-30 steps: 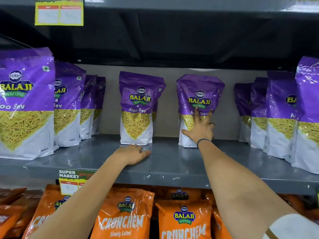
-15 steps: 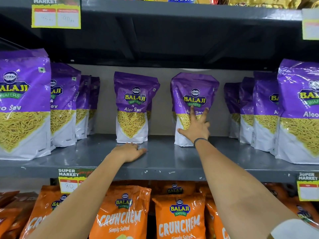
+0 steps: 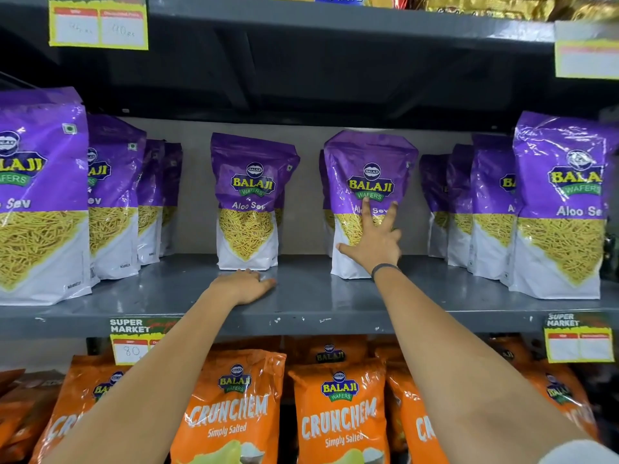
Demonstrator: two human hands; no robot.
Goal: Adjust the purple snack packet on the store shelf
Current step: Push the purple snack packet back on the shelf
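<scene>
Hand (image 3: 371, 242) on packet (image 3: 370, 182) — "Balaji Wafers"

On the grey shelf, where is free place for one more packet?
Free: between the two middle purple packets, and along the grey shelf front between left hand and right hand. Both ends are crowded with packet rows.

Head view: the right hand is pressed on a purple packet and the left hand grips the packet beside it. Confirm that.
Not quite. In the head view the right hand is pressed on a purple packet, but the left hand lies flat on the shelf before the neighbouring packet, gripping nothing.
</scene>
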